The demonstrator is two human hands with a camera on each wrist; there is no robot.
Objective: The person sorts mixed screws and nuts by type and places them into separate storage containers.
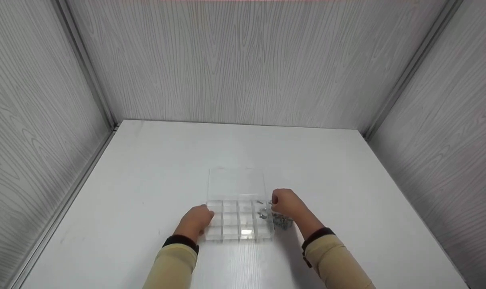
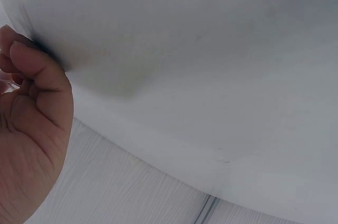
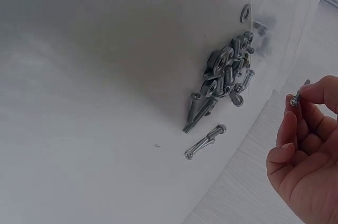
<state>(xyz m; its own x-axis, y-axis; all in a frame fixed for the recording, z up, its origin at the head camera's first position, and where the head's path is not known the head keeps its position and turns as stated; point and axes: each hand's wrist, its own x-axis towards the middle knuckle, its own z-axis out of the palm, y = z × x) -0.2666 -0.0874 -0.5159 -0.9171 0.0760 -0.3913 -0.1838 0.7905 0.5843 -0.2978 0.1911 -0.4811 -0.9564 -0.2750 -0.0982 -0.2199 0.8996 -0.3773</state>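
While L hand (image 1: 195, 220) holds clear compt. box (image 1: 230, 230), R hand (image 1: 287, 202) has grip clamped on screw (image 3: 294, 101).

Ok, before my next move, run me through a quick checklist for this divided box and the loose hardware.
1. Screw pinched in the right hand: ok.
2. Lid swung back, off the compartments: ok.
3. Left hand at the left side of the clear box: ok.
4. All loose hardware in the box: not ok, a pile lies beside its right side.
5. Metal pieces in the right-hand column all one kind: cannot tell, too small.
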